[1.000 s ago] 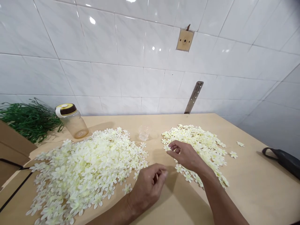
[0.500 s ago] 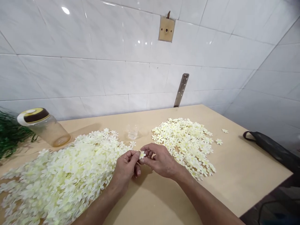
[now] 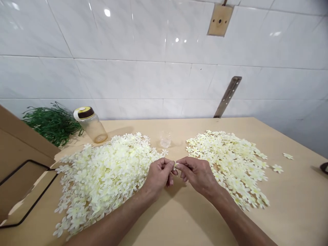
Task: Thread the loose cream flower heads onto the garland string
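Between my fingertips is a small pale artificial flower (image 3: 175, 165), mostly covered by the fingers. My left hand (image 3: 161, 173) pinches it from the left, and my right hand (image 3: 198, 172) pinches it from the right. The hands meet low over the table, in the gap between two heaps. To the left spreads a large heap of white-yellow artificial flowers (image 3: 110, 171). On the right lies a flatter pile of similar flowers with yellow centres (image 3: 235, 160). A small clear plastic cup (image 3: 165, 140) stands just beyond my hands.
A bottle with a brown and yellow lid (image 3: 91, 124) stands at the back left, beside green artificial foliage (image 3: 52, 124). A cardboard box (image 3: 24, 147) and a black wire frame (image 3: 38, 196) are at far left. Two loose flowers (image 3: 277, 168) lie right of the pile on the table (image 3: 294, 194).
My view has swung left, bringing the box and wire frame into sight. Both hands still pinch the flower; its face showed before, and now mostly its edge shows.
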{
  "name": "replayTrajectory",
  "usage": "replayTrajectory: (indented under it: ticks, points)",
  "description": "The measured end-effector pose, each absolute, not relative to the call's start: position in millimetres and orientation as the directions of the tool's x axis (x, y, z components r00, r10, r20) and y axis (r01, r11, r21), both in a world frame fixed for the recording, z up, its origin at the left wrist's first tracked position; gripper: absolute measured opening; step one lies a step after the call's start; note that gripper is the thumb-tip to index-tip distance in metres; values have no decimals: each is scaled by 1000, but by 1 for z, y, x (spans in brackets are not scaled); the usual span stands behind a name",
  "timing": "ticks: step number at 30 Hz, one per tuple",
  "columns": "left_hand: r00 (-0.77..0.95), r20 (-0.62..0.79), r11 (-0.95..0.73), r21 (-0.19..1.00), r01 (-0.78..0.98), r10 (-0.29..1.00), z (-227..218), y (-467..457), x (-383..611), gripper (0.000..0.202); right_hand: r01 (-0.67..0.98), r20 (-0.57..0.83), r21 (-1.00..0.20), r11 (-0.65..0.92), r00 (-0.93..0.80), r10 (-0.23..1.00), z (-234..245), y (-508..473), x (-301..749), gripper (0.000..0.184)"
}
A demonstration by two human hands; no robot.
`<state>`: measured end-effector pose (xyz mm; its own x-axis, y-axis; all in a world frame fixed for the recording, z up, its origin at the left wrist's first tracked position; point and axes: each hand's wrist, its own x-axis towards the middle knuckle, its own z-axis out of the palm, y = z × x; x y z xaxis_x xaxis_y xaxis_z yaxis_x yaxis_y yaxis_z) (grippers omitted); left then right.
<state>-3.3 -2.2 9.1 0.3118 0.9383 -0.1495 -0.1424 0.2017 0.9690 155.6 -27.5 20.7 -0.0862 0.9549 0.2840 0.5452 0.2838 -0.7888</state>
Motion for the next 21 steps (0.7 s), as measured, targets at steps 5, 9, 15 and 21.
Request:
replayTrajectory:
  ticks: [5, 9, 15, 21]
  points:
    - [308, -101, 169, 965, -202, 946, 12, -7, -2, 29, 439, 184, -883, 166, -3, 983, 24, -29, 148, 32]
    - [321, -51, 149, 946, -289, 946, 16, -9, -2, 30, 224, 105, -971, 87, 67, 992, 21, -26, 144, 33]
    - [247, -41, 128, 929, -347, 968, 14, -6, 1, 30, 15, 36, -999, 36, 48, 998, 10, -24, 143, 32]
    - [190, -87, 151, 923, -353, 978, 15, -4, 0, 26, -48, -31, -998, -30, 12, 999, 7, -25, 144, 28]
